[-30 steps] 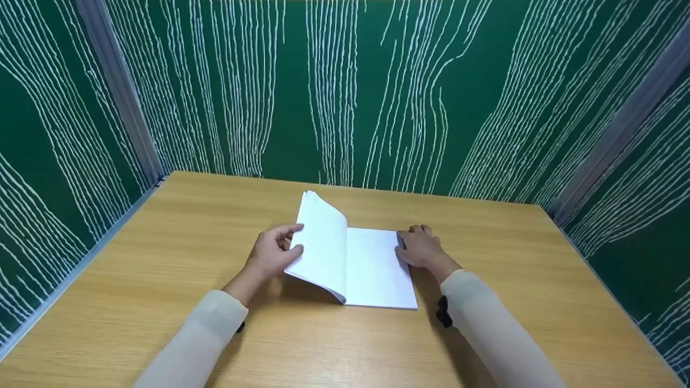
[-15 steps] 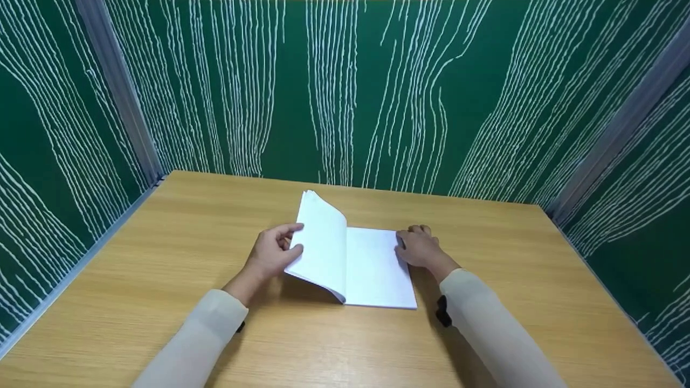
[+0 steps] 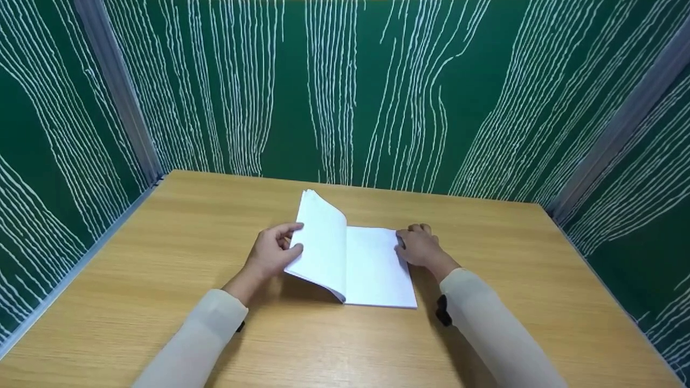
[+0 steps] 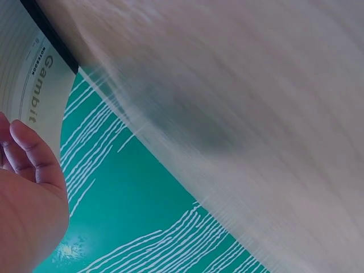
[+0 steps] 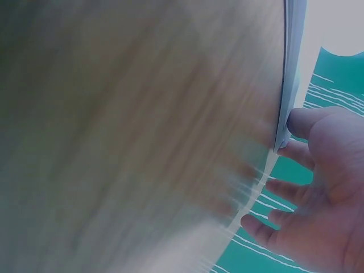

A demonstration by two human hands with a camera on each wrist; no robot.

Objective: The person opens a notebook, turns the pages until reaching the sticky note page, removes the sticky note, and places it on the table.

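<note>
An open notebook (image 3: 377, 269) with blank white pages lies near the middle of the wooden table (image 3: 345, 350). Its right half is flat, while the left half stands tilted up from the spine. My left hand (image 3: 270, 253) grips the raised left edge, thumb on the page and fingers behind it. In the left wrist view the cover (image 4: 20, 62) shows the words "Gambit" and "NOTEBOOK". My right hand (image 3: 423, 248) pinches the right edge near the far corner. The right wrist view shows that thumb and forefinger at the notebook's edge (image 5: 289, 85), the other fingers spread below.
Green panels (image 3: 294, 97) with wavy white lines stand behind the table and along both sides. Grey posts (image 3: 116, 81) rise at its far corners. Both forearms wear light sleeves (image 3: 210, 323), with a dark device under each wrist.
</note>
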